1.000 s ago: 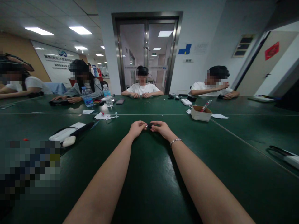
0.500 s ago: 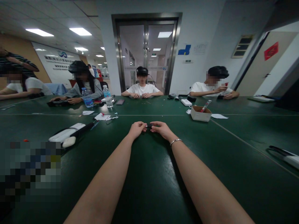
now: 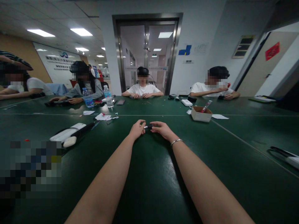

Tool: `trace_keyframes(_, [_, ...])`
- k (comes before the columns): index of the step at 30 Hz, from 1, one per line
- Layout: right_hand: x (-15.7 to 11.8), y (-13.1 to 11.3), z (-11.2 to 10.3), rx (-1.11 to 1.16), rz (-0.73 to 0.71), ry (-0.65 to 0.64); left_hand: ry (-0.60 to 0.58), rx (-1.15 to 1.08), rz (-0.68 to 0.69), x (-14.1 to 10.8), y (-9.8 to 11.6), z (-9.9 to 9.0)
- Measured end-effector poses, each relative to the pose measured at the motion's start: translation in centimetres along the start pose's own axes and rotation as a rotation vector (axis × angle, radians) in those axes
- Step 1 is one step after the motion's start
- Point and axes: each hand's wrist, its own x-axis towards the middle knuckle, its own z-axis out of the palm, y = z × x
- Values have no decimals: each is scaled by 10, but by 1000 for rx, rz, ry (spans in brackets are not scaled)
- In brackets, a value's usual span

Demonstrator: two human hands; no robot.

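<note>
A small black stick with a silver end (image 3: 147, 127) lies level between my two hands, just above or on the green table (image 3: 149, 161); I cannot tell which, nor its exact kind. My right hand (image 3: 162, 129) pinches the black end between thumb and fingers. At the silver end is my left hand (image 3: 137, 129), its thumb and lower fingers closed against the stick while the forefinger is lifted. A silver bracelet (image 3: 176, 142) circles my right wrist.
At left lie a white device with a black cable (image 3: 70, 132) and a white rounded piece (image 3: 69, 142). Farther off are water bottles (image 3: 108, 97), paper scraps (image 3: 102, 116) and a cardboard box (image 3: 201, 115) with a tube in it. Several people sit around the table.
My left forefinger has lifted from its pinch, and more of the stick's silver end shows. My right hand keeps its hold. The view has shifted very slightly.
</note>
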Motion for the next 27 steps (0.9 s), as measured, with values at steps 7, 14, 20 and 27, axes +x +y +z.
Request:
trace_keyframes(7, [1, 0, 0, 32, 20, 33, 4, -12, 55, 2, -2, 1])
trace_keyframes(14, [1, -1, 1, 26, 28, 28, -18, -72, -60, 8, -7, 2])
trace_keyframes(20, [0, -1, 1, 24, 28, 15, -3, -14, -4, 4, -2, 0])
trace_keyframes(27, [0, -1, 1, 37, 28, 32, 2, -22, 14, 3, 2, -1])
